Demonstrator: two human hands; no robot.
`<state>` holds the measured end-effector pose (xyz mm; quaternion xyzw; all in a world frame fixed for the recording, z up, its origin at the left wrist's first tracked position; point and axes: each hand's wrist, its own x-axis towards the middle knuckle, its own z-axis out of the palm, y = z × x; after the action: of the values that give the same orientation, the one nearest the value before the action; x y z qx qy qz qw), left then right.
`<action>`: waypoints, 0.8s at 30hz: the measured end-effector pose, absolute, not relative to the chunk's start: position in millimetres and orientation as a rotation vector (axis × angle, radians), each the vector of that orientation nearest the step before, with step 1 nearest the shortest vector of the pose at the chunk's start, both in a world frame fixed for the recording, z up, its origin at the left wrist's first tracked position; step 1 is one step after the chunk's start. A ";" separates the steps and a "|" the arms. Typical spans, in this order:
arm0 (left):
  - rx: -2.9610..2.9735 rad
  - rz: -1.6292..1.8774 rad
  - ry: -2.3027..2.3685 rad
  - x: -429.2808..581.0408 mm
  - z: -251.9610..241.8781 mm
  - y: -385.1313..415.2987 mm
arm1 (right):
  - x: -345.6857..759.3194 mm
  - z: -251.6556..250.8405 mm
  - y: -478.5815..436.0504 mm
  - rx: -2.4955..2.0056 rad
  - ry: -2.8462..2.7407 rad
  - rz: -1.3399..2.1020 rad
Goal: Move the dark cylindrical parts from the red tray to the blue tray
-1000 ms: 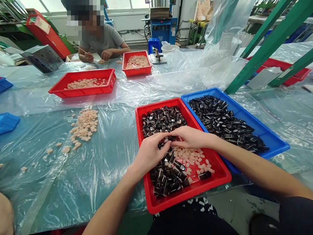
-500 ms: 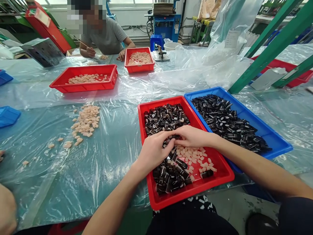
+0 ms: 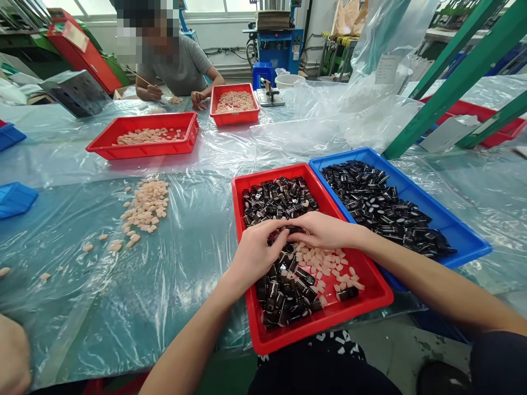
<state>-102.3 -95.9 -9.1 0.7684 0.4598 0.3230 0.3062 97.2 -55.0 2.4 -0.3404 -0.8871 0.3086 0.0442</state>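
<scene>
A long desk (image 3: 82,329) under clear plastic sheeting (image 3: 197,145) fills the view, and a co-worker (image 3: 175,68) sits at its far side, working over a small heap with a thin stick. Two red trays stand near that person: one (image 3: 142,147) in the middle of the desk and one (image 3: 234,119) further back, both holding pale pink pieces. More of these pale pieces lie loose in a scattered heap (image 3: 144,206) on the plastic. At the near edge, a red tray (image 3: 321,323) sits right against a blue tray (image 3: 461,247), which is full of glossy black pieces (image 3: 370,206). The red tray holds the same black pieces (image 3: 280,197) plus a patch of pale pink pieces (image 3: 325,263) at its front right. Both hands are inside the red tray, the left hand (image 3: 257,255) and right hand (image 3: 323,230) meeting over the black pieces. The fingers (image 3: 274,241) are curled and pressed among the pieces; I cannot tell whether they hold any.
</scene>
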 end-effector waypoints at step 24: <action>2.051 0.906 1.230 -102.8 -10.9 -96.4 | 97.7 1.8 -56.0 -1.065 -2.702 0.991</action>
<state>-102.8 -96.4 -10.9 0.7681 0.4604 0.3392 0.2880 97.7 -56.0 1.8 -0.3469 -0.8799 0.3227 0.0363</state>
